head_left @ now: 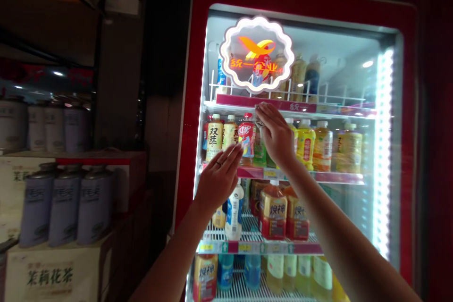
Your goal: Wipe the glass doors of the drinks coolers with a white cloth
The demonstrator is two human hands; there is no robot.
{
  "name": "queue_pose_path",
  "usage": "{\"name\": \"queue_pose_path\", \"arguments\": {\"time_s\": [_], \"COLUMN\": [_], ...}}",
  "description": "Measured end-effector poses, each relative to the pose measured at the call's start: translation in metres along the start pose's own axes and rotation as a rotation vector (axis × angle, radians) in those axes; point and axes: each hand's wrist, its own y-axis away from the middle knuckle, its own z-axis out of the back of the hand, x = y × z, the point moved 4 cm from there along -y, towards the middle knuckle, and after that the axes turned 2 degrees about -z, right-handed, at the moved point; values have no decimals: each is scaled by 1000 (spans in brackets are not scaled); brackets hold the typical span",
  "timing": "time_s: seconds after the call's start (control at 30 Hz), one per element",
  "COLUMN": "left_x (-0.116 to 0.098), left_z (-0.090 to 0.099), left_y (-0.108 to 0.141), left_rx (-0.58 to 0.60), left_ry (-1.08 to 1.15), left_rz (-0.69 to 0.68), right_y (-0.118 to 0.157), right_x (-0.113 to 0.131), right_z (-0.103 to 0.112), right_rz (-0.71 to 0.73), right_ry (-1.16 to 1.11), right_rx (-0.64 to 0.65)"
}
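Note:
A red-framed drinks cooler (408, 151) with a glass door stands in front of me, its shelves lit and filled with bottles. My right hand (276, 130) is raised at the glass, just below the upper shelf's red strip, with its fingers bent over a crumpled greyish cloth (259, 123). Lower and to the left, my left hand (221, 172) lies flat near the glass, fingers stretched out and a ring on one of them; it holds nothing. Above both hands a glowing scalloped sign (257, 88) shows on the door.
On the left, purple-grey cans (65, 205) stand on stacked cartons (56, 271), with more cans (56, 127) behind on a red-edged box (122, 174). A dark pillar (122, 75) rises beside the cooler, bearing a lamp fixture (122, 5).

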Motion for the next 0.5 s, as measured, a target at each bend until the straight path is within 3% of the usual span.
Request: {"name": "queue_pose_path", "arguments": {"time_s": [0.13,0.27,0.37,0.5], "left_x": [28,40,41,41], "left_z": [16,20,19,18], "left_y": [13,23,26,27], "left_rx": [6,35,17,-7], "left_ry": [-82,-128,-127,-117], "left_rz": [115,76,55,49], "right_y": [1,16,10,-13], "right_x": [21,21,17,32], "right_z": [-10,-2,-1,-21], "right_rz": [66,118,113,98], "right_ry": [-56,-74,-46,-43], "right_rx": [87,145,90,31]}}
